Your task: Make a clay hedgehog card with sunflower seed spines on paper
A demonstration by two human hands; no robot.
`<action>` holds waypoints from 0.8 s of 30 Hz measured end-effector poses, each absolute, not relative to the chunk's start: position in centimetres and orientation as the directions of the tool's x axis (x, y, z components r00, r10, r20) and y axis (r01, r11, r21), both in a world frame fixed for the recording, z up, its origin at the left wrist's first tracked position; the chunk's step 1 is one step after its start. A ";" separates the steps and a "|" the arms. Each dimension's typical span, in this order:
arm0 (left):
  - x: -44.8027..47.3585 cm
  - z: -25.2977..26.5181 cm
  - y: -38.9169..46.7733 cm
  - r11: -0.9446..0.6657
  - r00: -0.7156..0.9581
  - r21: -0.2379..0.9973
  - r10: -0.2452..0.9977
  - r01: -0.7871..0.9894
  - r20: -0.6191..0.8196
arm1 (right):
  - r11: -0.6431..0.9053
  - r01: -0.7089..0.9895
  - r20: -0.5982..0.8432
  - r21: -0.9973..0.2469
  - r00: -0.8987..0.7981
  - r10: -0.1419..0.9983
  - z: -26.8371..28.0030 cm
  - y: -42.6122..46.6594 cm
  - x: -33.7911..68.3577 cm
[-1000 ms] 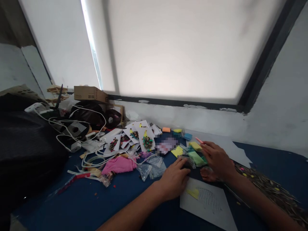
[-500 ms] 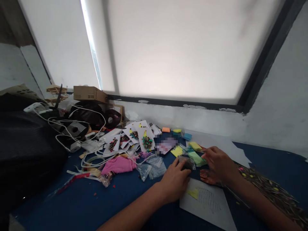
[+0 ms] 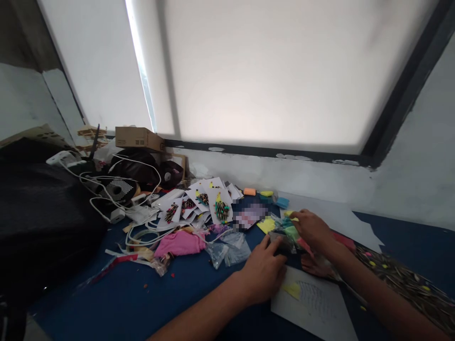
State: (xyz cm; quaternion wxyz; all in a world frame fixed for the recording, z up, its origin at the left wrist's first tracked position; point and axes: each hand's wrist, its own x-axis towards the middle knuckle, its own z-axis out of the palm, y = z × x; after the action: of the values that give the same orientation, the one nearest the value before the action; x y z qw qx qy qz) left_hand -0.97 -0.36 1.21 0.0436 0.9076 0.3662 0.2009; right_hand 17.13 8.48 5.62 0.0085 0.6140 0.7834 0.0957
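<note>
My left hand (image 3: 265, 272) lies on the near side of the clay packets, its fingers closed over a dark packet in clear plastic (image 3: 280, 240). My right hand (image 3: 314, 232) is farther back, fingertips pinched at a yellow clay packet (image 3: 288, 214) that they partly cover. A green packet (image 3: 292, 233) lies between the hands. Beneath the right wrist is a reddish packet (image 3: 308, 247), partly hidden. Nearest me, a white card (image 3: 320, 308) carries a pencil drawing with wavy lines and a yellow shape stuck on it.
Sunflower seeds (image 3: 401, 274) are spread at the right, with white paper (image 3: 327, 213) behind. Cards with seed-covered figures (image 3: 221, 208) stand in a pile left of a phone (image 3: 250, 215). Farther left are a pink cloth (image 3: 181, 243), white cables (image 3: 145, 227) and a cardboard box (image 3: 139, 138).
My right hand has moved left and away from me, from beside the green packet onto the yellow one. My left hand stays at the dark packet. The view has shifted slightly.
</note>
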 end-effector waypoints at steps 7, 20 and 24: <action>-1.1 1.0 -0.4 -0.734 0.649 0.224 0.674 0.641 0.354 | 0.310 0.919 0.059 0.242 -0.333 0.941 5.7 11.9 16.0; -1.0 1.3 -0.5 -0.729 0.651 0.203 0.679 0.654 0.339 | 0.460 0.868 0.047 0.187 -0.476 0.878 5.0 12.3 17.4; -1.1 1.3 -0.4 -0.738 0.662 0.203 0.670 0.643 0.337 | 0.445 0.884 0.092 0.144 -0.460 0.883 5.4 12.2 17.0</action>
State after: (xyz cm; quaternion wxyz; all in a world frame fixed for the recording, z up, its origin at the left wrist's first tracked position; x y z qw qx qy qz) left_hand -1.07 -0.44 1.33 0.0330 0.9110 0.3603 0.1981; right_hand 17.02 12.15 5.36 -0.0019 0.5198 0.8500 0.0858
